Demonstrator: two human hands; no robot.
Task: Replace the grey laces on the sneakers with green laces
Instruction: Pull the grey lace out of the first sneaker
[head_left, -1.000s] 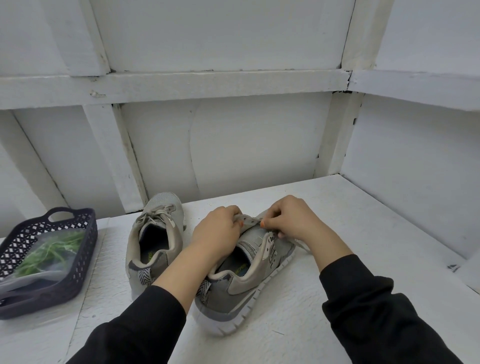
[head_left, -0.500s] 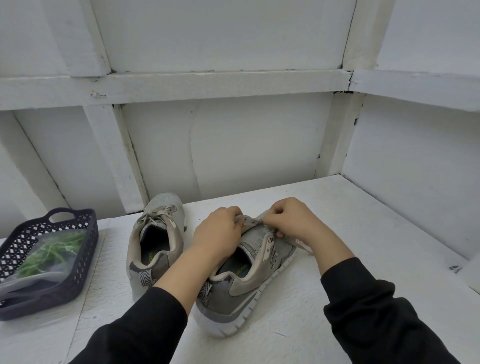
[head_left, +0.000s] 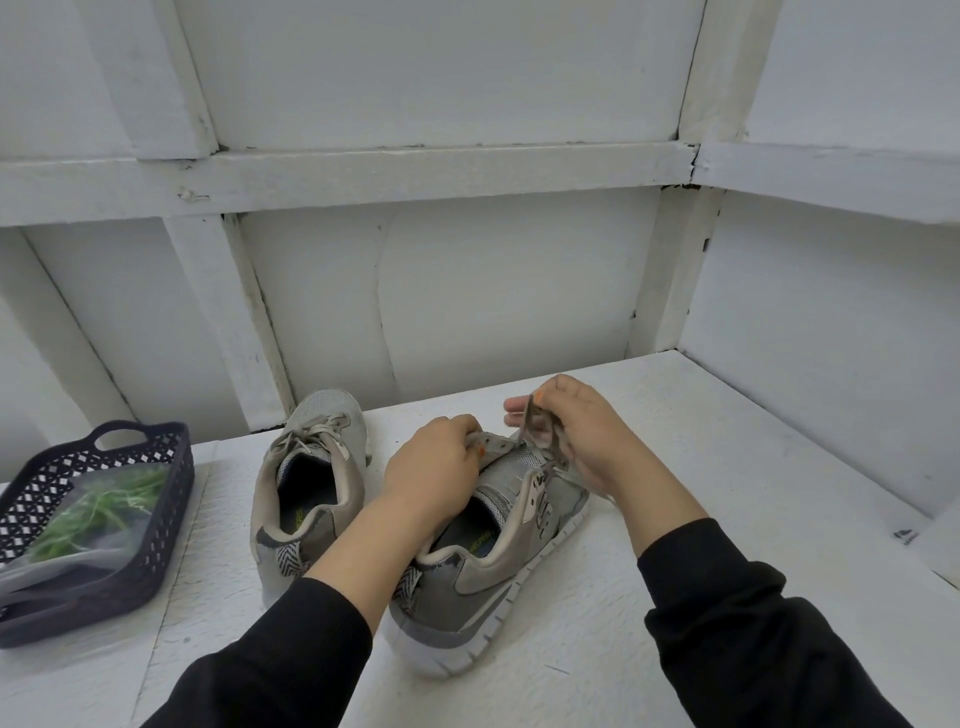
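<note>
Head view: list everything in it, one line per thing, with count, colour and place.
centre sneaker: one, grey with white sole, middle of the table, heel toward the camera
second sneaker: one, grey, laced, beside it on the left
grey lace: one, pulled up from the centre sneaker
basket: one, dark, left edge of the table
clear bag: one, inside the basket
green laces: count unclear, inside the clear bag
table: one, white
wall: white panels and beams, behind and to the right
left hand: black sleeve, grips the centre sneaker's upper
right hand: black sleeve, pinches the grey lace
</note>
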